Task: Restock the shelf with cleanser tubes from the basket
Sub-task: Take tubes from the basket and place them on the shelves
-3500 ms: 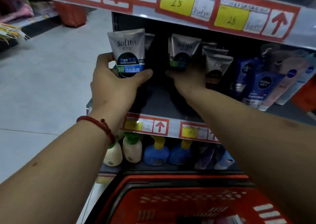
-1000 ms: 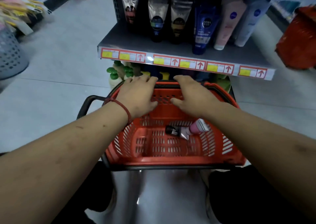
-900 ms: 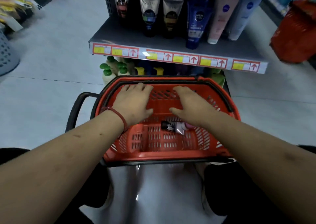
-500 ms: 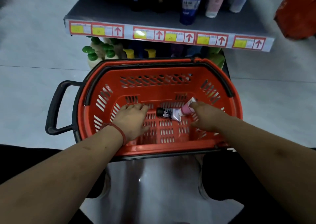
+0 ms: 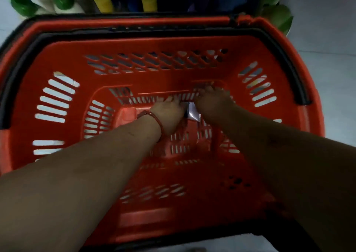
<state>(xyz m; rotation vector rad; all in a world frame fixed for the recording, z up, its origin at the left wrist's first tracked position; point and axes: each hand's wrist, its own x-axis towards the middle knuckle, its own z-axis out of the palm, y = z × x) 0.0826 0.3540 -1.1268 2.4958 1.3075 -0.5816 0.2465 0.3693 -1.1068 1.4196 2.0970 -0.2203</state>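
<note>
The red basket [image 5: 63, 63] fills the view from above, and both my forearms reach down to its floor. My left hand [image 5: 169, 113], a red cord at its wrist, lies palm down at the middle of the floor. My right hand [image 5: 213, 103] is close beside it on the right, fingers curled downward. A dark and silver cleanser tube [image 5: 193, 114] shows only as a small patch between the two hands. Both hands touch or cover it. The pink tube is hidden under my right hand. The picture is blurred, so neither grip is clear.
The basket's black handle [image 5: 285, 59] lies folded along its rim. Beyond the far rim stand green-capped bottles [image 5: 61, 0] and yellow-capped bottles [image 5: 104, 0] on the bottom shelf. Grey floor [image 5: 323, 49] shows on the right.
My head has dropped much closer to the basket, and the shelf has left the view. Both hands moved together over the two tubes; my left hand now reaches the dark tube.
</note>
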